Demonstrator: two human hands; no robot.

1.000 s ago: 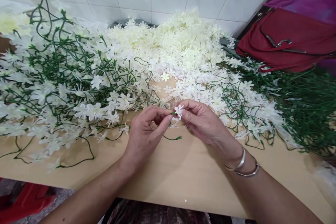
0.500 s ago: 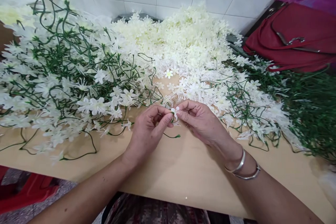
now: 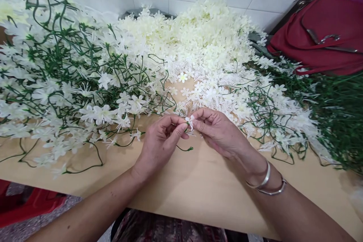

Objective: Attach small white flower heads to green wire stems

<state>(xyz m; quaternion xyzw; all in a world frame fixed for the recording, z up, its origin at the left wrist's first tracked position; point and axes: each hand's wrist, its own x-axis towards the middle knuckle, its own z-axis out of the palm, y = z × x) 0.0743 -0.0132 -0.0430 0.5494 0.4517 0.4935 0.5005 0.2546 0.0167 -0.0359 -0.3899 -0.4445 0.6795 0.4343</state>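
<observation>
Pinching a white flower (image 3: 190,120), left fingers (image 3: 177,132) and right fingers (image 3: 202,126) nearly closed

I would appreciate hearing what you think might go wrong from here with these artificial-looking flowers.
The small white flower is pinched in the left hand, with the right hand at its petals; a hard squeeze might crease them.
The stemmed flowers on the left lie tangled, so lifting one might drag others along.
The bangles on the right wrist could snag nearby green stems.
</observation>
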